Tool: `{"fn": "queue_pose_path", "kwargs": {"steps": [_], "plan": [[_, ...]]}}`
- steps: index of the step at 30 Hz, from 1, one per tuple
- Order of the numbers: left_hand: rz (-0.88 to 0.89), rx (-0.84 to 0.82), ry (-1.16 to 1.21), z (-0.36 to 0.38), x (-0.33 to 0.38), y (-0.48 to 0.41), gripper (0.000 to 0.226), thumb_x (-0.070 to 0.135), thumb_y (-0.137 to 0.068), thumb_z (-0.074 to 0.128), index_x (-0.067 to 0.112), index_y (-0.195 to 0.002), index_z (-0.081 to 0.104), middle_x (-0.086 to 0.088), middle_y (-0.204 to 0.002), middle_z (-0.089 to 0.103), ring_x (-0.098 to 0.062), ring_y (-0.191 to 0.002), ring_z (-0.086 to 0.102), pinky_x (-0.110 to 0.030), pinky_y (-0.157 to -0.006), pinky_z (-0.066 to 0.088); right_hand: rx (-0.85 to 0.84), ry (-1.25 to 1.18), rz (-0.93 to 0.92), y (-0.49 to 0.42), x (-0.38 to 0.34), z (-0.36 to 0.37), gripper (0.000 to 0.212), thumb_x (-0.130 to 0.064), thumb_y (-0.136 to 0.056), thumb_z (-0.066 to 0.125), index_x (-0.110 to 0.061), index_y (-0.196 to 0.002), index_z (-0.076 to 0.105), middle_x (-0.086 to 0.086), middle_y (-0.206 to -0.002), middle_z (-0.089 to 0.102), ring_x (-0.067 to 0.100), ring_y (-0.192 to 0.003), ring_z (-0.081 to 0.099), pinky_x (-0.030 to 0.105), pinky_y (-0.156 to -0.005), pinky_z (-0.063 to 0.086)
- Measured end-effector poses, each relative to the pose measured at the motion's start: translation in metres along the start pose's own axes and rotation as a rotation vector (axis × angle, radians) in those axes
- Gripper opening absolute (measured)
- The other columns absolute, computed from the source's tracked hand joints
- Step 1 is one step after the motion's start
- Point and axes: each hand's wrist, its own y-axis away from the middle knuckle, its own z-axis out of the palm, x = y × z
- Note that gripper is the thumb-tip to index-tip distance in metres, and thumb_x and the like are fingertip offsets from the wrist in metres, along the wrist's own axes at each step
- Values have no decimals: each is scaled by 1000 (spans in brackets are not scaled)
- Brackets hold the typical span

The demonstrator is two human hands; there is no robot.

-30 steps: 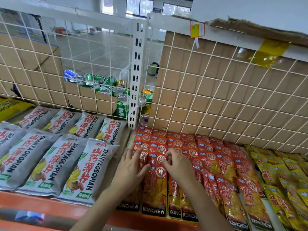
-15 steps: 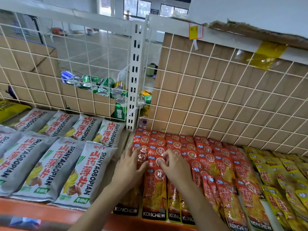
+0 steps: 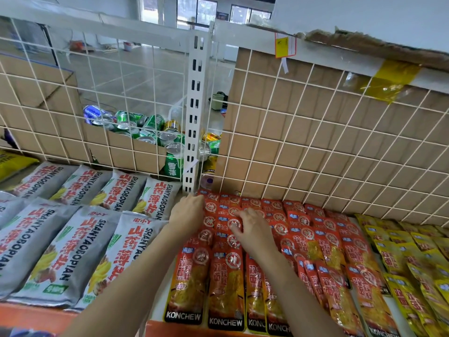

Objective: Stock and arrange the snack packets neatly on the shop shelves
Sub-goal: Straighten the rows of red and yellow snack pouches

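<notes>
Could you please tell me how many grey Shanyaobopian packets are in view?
8 grey packets: four in the back row, three in the front row, one cut off at the left edge. More may lie beyond the frame.
</notes>
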Motion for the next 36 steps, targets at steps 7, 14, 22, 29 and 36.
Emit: {"fn": "queue_pose_path", "kwargs": {"steps": [7, 14, 22, 29, 36], "plan": [[34, -46, 21, -2, -9, -10, 16, 10, -93, 48, 16, -103, 60, -4, -118, 58, -20, -109, 53, -29, -87, 43, 16, -24, -8, 0, -1, 0, 43, -38, -95, 44, -19, -133, 46, 0, -127, 49, 15, -120, 41, 29, -102, 33], [63, -38, -9, -3, -14, -11, 19, 9, -93, 49, 16, -105, 62, -4, -122, 57, -18, -111, 53, -27, -90, 43, 0, -27, -6, 1, -2, 0, 43, -39, -95, 45, -21, -134, 46, -1, -127, 49, 15, -120, 41, 28, -102, 33], [154, 92, 0, -4, -3, 4, 23, 28, -94, 52, 22, -115, 57, 1, -120, 54, -16, -107, 52, -31, -92, 45, 47, -116, 43, 11, 5, -25, 41, -39, -94, 47, -21, -131, 47, -3, -133, 48, 12, -123, 43, 25, -102, 32], [364, 67, 97, 5, 38, 51, 28, 29, -94, 51, 25, -122, 54, 9, -124, 50, -11, -115, 45, -24, -96, 36, -27, -28, 152, 52, 35, -52, 45, -47, -95, 40, -28, -136, 41, -5, -147, 35, 11, -137, 29, 28, -111, 20], [412, -11, 72, 23, 65, 76, 29, 33, -95, 49, 26, -123, 53, 9, -125, 48, -10, -117, 42, -23, -99, 35, -92, 11, 137, 91, 45, -45, 51, -57, -91, 40, -34, -137, 36, -14, -142, 34, 5, -133, 26, 31, -114, 12]]}}
